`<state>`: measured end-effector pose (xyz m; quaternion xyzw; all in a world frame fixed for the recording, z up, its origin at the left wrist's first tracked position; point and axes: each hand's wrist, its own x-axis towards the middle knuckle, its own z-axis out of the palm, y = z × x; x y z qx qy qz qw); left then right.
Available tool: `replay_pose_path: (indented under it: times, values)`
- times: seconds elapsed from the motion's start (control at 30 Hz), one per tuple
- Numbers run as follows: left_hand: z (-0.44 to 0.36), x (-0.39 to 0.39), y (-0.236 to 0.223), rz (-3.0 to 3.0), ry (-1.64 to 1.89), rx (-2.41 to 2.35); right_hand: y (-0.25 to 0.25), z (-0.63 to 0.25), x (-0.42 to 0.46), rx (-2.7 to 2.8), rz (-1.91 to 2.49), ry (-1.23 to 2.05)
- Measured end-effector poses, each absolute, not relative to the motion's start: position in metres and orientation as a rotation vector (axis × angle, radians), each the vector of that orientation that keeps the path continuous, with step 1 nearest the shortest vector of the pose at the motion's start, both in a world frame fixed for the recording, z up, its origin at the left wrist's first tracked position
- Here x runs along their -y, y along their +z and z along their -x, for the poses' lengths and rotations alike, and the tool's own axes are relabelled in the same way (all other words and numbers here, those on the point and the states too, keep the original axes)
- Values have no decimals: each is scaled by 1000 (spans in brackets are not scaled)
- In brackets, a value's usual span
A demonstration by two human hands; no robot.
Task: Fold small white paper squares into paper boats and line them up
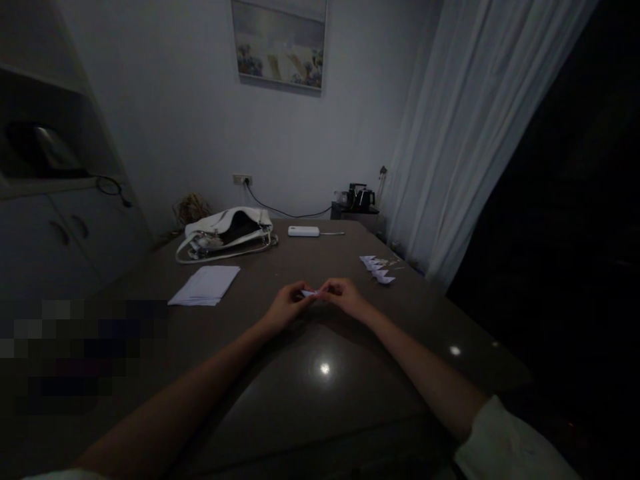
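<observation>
Both my hands meet over the middle of a dark glossy table (300,400). My left hand (286,307) and my right hand (344,295) each pinch one end of a small folded piece of white paper (309,293), held just above the tabletop. Fingers of both hands are curled closed around it. To the right lie several small folded white paper pieces (377,268) in a loose row. A stack of flat white paper sheets (205,285) rests to the left of my hands.
A white handbag (227,232) lies at the table's far left, a white power bank (303,231) with a cable beside it. A kettle set (360,197) stands on a low stand behind. A white curtain (465,133) hangs at right; cabinets at left.
</observation>
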<state>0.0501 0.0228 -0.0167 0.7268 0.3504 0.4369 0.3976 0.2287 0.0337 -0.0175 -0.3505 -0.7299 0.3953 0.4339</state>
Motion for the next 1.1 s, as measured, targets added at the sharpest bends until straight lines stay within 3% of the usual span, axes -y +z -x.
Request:
replay_pose_path:
  times: [0.27,0.73,1.1]
  values:
    - [-48,-25,-18,-1857,1103,-939,-14,-229,-31,1853,901,826]
    - [-49,-28,-22,-1749,1172,-889,-20,-228,-34,1824,902,870]
    - [-49,-28,-20,-1861,942,-899,-20,-230,-36,1807,857,848]
